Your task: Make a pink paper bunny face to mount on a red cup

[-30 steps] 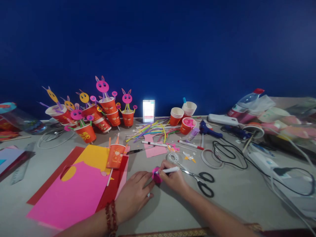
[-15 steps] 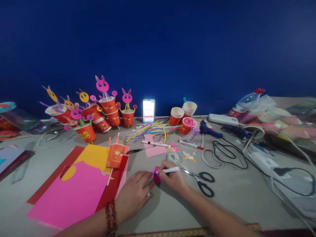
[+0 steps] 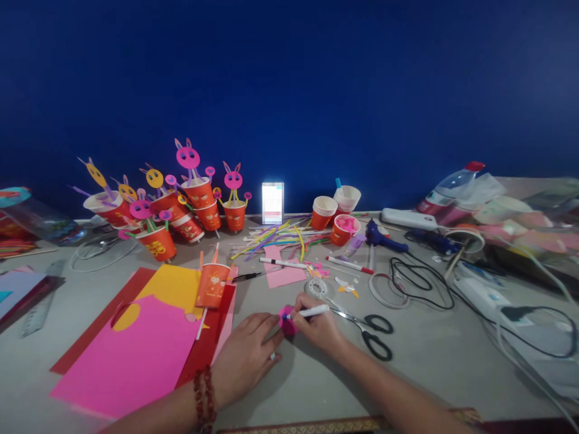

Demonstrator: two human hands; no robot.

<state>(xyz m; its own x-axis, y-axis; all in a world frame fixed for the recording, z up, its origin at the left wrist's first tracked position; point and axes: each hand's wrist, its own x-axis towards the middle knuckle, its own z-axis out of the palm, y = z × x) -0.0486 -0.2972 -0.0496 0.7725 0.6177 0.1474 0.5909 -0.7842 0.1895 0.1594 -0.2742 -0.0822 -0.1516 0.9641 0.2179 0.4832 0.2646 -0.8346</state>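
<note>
My right hand (image 3: 320,330) is closed round a white marker pen (image 3: 312,311), its tip resting on a small pink paper cutout (image 3: 286,320) on the grey table (image 3: 434,355). My left hand (image 3: 246,355) lies flat beside the cutout with its fingers stretched out, fingertips pressing the cutout's left edge. A beaded bracelet circles my left wrist. Black-handled scissors (image 3: 368,331) lie just right of my right hand.
Pink, yellow and red paper sheets (image 3: 131,352) lie at the left with a red cup (image 3: 211,285) on them. Decorated red cups (image 3: 181,208) stand at the back left. Coloured straws (image 3: 280,238), pens, tape rolls (image 3: 384,289), a blue glue gun (image 3: 382,238), cables and a bottle (image 3: 446,193) crowd the right.
</note>
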